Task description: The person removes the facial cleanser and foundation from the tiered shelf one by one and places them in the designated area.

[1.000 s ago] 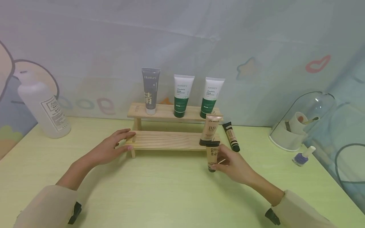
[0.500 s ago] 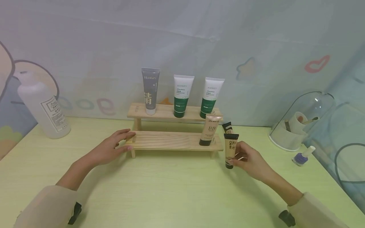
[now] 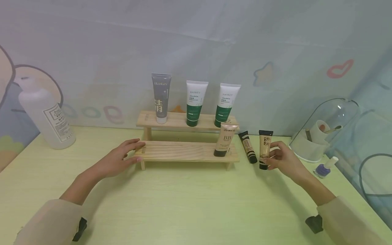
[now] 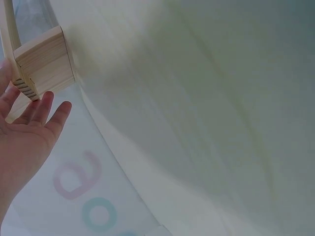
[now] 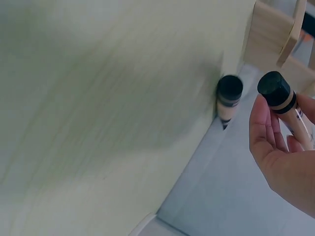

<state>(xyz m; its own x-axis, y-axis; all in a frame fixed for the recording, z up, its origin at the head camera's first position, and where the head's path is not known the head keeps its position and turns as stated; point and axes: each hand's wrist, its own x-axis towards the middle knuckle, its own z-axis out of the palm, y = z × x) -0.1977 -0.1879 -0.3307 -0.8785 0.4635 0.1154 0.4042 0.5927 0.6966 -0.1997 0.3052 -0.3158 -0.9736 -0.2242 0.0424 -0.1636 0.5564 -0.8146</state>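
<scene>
My right hand (image 3: 283, 160) grips a small beige tube with a black cap (image 3: 264, 149) upright, cap down, just right of the two-step wooden rack (image 3: 183, 151); the same beige tube (image 5: 284, 101) shows in the right wrist view. A second beige and black tube (image 3: 248, 147) lies on the table beside it, also seen as the lying tube (image 5: 229, 101). A BB tube (image 3: 226, 140) stands on the lower step. My left hand (image 3: 120, 160) rests with straight fingers on the left end of the lower step (image 4: 44, 66).
Three tall tubes, one grey (image 3: 160, 98) and two green and white (image 3: 194, 103), stand on the upper step. A large white bottle (image 3: 46, 114) stands at the far left. A clear domed organiser (image 3: 329, 129) and a purple nail polish bottle (image 3: 325, 167) sit on the right.
My right hand has carried the beige tube from in front of the rack's right end to the right, past the lying tube. The left hand has stayed put.
</scene>
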